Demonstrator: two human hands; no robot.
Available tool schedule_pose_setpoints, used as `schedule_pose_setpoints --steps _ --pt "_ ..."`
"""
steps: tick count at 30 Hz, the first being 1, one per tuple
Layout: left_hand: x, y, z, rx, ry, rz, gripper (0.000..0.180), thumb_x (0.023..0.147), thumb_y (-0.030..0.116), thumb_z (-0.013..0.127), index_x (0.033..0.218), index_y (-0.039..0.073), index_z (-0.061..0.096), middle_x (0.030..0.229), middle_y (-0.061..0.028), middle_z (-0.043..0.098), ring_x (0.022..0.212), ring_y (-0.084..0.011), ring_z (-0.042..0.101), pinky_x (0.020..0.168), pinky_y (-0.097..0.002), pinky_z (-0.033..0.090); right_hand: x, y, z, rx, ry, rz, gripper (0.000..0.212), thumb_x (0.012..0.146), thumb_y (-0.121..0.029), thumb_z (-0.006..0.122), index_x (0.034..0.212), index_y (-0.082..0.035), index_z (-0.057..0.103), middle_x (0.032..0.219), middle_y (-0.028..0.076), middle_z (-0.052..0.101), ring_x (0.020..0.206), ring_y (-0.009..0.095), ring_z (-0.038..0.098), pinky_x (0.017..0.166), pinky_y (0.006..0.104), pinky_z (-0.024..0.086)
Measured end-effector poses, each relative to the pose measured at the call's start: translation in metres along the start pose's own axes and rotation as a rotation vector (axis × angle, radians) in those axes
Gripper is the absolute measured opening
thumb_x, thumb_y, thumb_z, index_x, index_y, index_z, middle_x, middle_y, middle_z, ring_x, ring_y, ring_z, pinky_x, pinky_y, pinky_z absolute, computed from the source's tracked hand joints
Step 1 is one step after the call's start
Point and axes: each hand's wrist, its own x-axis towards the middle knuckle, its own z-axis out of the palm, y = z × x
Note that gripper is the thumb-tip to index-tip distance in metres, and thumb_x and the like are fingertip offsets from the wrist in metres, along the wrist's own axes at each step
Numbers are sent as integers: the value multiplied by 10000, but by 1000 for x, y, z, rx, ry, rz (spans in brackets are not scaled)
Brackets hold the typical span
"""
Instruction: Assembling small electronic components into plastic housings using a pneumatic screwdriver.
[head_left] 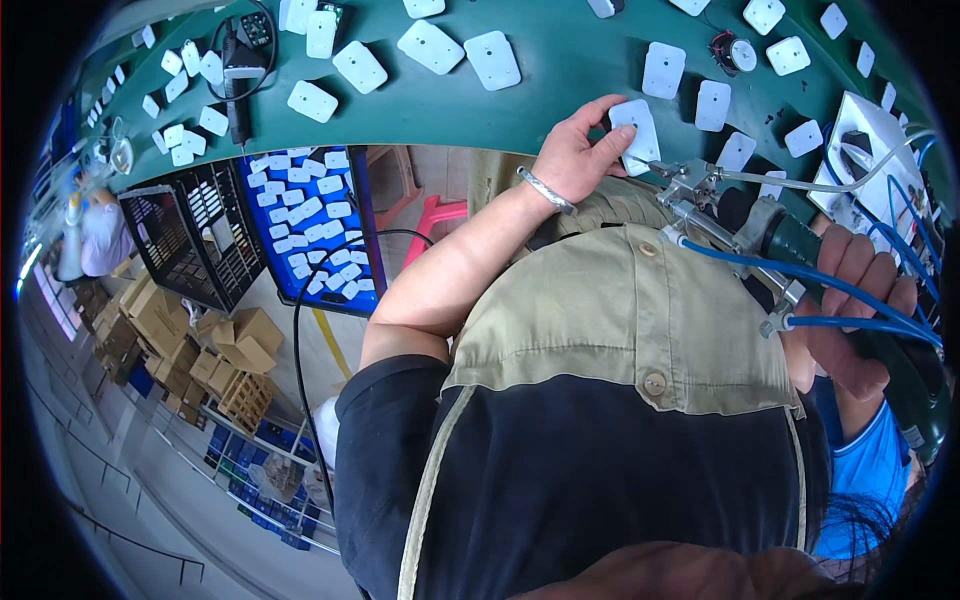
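Observation:
At the near edge of the green table, my left hand (578, 152) pinches a white rectangular plastic cover (634, 122) with rounded corners, thumb on top and fingers at its far edge. My right hand (852, 275) is wrapped round the dark green body of a power screwdriver (793, 243) with a metal feed head and blue air hoses. The screwdriver lies sideways, its thin tip pointing left at the near part of the cover. Whether the tip touches the cover is hard to tell. Part of my right forearm is hidden.
More white covers (493, 60) are scattered over the green table (560, 60). A black corded tool (240, 75) lies at the left. Below the edge stand a blue tray (365, 240) of covers and a black crate (190, 235). A white box (865, 125) and a blue-sleeved person (862, 465) are at the right.

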Motion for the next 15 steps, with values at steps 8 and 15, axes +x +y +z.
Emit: schedule_pose_setpoints --steps 8,15 --pt "3 0 -3 -69 44 -5 384 809 149 549 1150 25 422 865 -62 506 771 -134 549 568 -250 522 4 12 15 44 51 -67 467 627 -451 698 797 -152 383 700 -15 449 567 109 409 500 243 319" --pt "19 16 -35 26 259 23 330 787 116 561 1098 44 476 845 -24 543 719 -98 561 536 -232 499 -1 -4 4 114 135 -154 465 636 -407 700 816 -120 381 666 11 447 566 128 425 503 251 341"
